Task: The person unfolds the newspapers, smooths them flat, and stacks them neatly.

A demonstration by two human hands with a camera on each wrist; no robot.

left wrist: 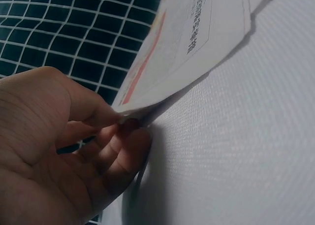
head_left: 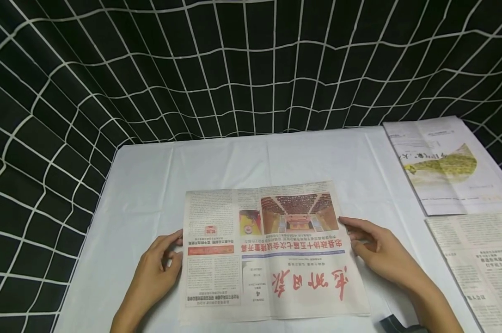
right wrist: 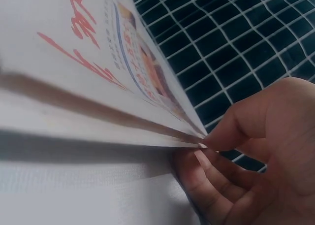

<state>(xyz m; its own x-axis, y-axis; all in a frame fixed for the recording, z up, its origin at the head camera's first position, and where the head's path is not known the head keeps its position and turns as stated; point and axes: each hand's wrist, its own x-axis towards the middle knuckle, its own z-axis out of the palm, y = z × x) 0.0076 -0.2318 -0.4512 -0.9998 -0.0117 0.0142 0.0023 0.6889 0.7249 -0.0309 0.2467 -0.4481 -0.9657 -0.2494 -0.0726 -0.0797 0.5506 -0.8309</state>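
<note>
Fingers [left wrist: 130, 148] of your left hand [head_left: 157, 263] pinch the left edge of the folded newspaper [head_left: 272, 256], while your right hand [head_left: 384, 254] pinches the opposite edge between thumb and fingers. The newspaper lies before you on the white cloth [head_left: 217, 162], its masthead nearest you and its print upside down to you. Gripping both sides probably keeps it level and its layers together; the right wrist view shows those layers parted along the near side. Both gripped edges are raised off the cloth, likely because your lower fingers need room underneath. Right of the newspaper lies a second printed sheet [head_left: 480, 268], and beyond that a page with a yellow-green picture [head_left: 446, 162], both apart from it, seemingly leaving your working space free.
</note>
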